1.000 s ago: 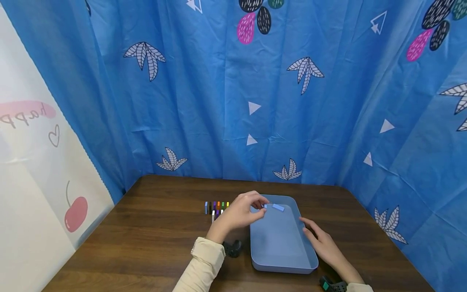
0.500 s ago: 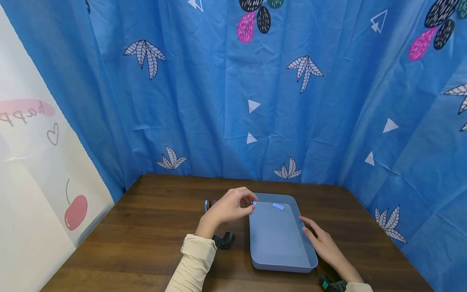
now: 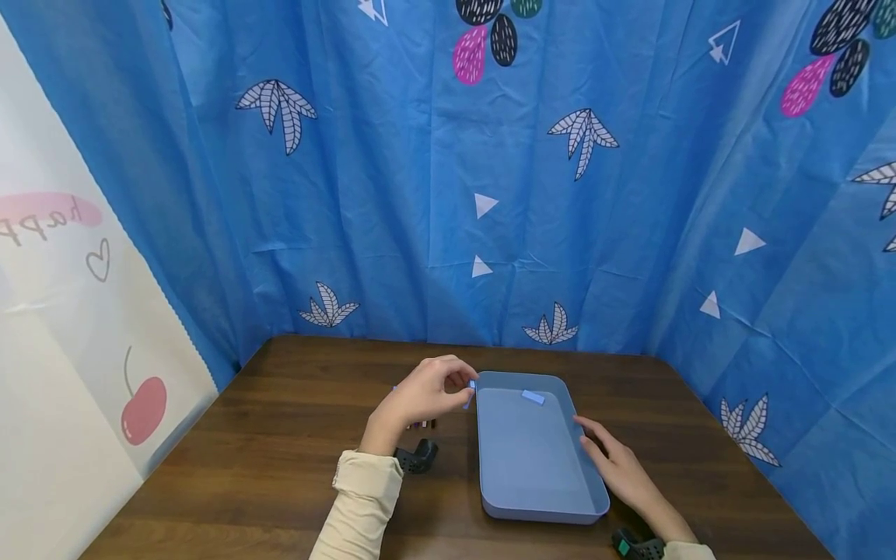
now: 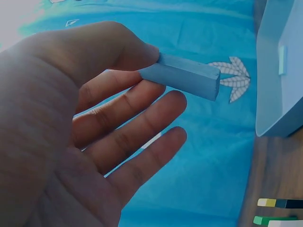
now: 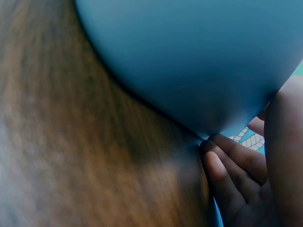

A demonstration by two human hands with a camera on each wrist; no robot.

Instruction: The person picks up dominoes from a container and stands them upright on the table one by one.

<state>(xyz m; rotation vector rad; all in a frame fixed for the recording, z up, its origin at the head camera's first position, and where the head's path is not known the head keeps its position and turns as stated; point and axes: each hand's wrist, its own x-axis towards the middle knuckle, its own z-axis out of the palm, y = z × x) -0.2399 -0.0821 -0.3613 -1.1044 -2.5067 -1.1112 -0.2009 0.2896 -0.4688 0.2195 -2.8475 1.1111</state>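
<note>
My left hand (image 3: 425,393) pinches a light blue rectangular block (image 4: 184,77) between thumb and index finger, just past the left edge of a blue tray (image 3: 532,467). In the left wrist view the block sticks out beyond the thumb tip, while the other fingers extend loosely. A second light blue block (image 3: 533,397) lies inside the tray near its far end. On the tray's right side, my right hand (image 3: 619,467) touches the outer wall with relaxed fingers. The right wrist view has those fingertips (image 5: 215,165) up against the wall.
Small coloured blocks (image 3: 423,425) stand on the wooden table (image 3: 266,467), mostly hidden behind the left hand. A green block (image 4: 270,220) and a yellow one (image 4: 266,202) show in the left wrist view. A blue patterned curtain (image 3: 392,194) hangs behind the table.
From above the tray's far left part, my left hand has moved left with the block, past the tray's edge, and now covers most of the coloured blocks. The right hand has stayed put.
</note>
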